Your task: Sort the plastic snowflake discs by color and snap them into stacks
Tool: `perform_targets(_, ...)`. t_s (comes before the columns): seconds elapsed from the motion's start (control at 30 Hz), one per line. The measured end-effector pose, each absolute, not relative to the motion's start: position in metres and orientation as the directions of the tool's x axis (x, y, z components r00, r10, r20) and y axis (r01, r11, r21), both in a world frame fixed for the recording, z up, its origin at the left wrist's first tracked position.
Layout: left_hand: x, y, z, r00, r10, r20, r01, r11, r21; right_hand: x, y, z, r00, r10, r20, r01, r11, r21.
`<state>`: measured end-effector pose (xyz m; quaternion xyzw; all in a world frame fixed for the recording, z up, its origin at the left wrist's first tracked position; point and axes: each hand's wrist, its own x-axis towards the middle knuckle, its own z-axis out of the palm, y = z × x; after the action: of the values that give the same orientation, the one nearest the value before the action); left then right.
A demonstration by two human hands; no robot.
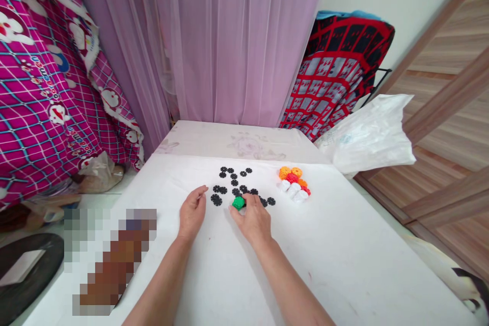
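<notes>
My right hand [252, 220] rests on the white table [344, 254] with its fingers pinched around a small green stack of snowflake discs [238, 203]. My left hand [193, 212] lies beside it on the table, fingers loosely curled and holding nothing, close to a black disc [216, 199]. Several loose black snowflake discs [234, 179] are scattered just beyond both hands. Farther right sits a cluster of orange, red and white disc stacks [294, 183].
A white plastic bag [369, 135] lies at the table's far right corner. Pink curtains [229, 35] hang behind the table. A pink patterned blanket [42, 86] is at left, a red and black cloth [340, 69] at right. A dark round object [23, 270] sits at lower left.
</notes>
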<state>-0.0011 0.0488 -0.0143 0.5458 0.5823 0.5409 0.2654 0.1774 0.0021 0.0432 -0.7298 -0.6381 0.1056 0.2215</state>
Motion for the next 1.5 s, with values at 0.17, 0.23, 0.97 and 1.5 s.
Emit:
perform_targets(0.17, 0.000, 0.049, -0.014, -0.268, 0.921, 0.285, 0.332, -0.189, 0.924, 0.177, 0.007, 0.041, 0.158, 0.977, 0.140, 0.897, -0.083, -0.434)
perform_targets(0.23, -0.001, 0.050, -0.014, -0.266, 0.921, 0.284, 0.328, -0.190, 0.925, 0.177, 0.007, 0.041, 0.153, 0.980, 0.130, 0.902, -0.085, -0.423)
perform_targets(0.97, -0.001, 0.049, -0.012, -0.257, 0.927, 0.272, 0.308, -0.188, 0.933, 0.172, 0.012, 0.041, 0.198, 0.979, -0.050, 0.928, -0.204, -0.311)
perform_targets(1.5, 0.000, 0.048, -0.009, -0.266, 0.926, 0.269, 0.303, -0.185, 0.935, 0.174, 0.012, 0.047, 0.197, 0.978, -0.066, 0.946, -0.207, -0.248)
